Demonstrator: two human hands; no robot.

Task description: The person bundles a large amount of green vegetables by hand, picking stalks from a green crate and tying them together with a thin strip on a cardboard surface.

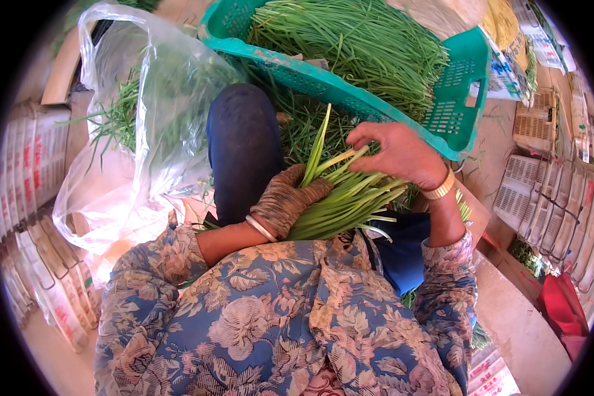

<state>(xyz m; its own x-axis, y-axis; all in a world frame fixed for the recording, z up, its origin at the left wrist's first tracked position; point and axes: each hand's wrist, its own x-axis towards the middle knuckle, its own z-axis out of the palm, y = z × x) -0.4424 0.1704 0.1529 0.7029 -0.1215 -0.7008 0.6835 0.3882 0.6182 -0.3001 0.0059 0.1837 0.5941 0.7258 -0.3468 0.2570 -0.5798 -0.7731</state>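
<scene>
My left hand [287,201], in a worn brown glove, is closed around a bunch of garlic chives [350,208] held over my lap. The pale stalk ends point to the right, and a few green blades stick up above the glove. My right hand [402,155] is bare, with a gold-coloured band at the wrist. Its thumb and fingers curl around the pale end of a chive stalk [340,160] at the top of the bunch. Part of that grip is hidden behind the fingers.
Ahead, a green plastic basket [297,69] holds a large heap of chives [356,46]. To the left stands a clear plastic bag [178,99] with greens inside. Loose trimmings [310,129] lie below the basket. Stacked pale crates [541,198] stand right; a red bag [562,303] lies lower right.
</scene>
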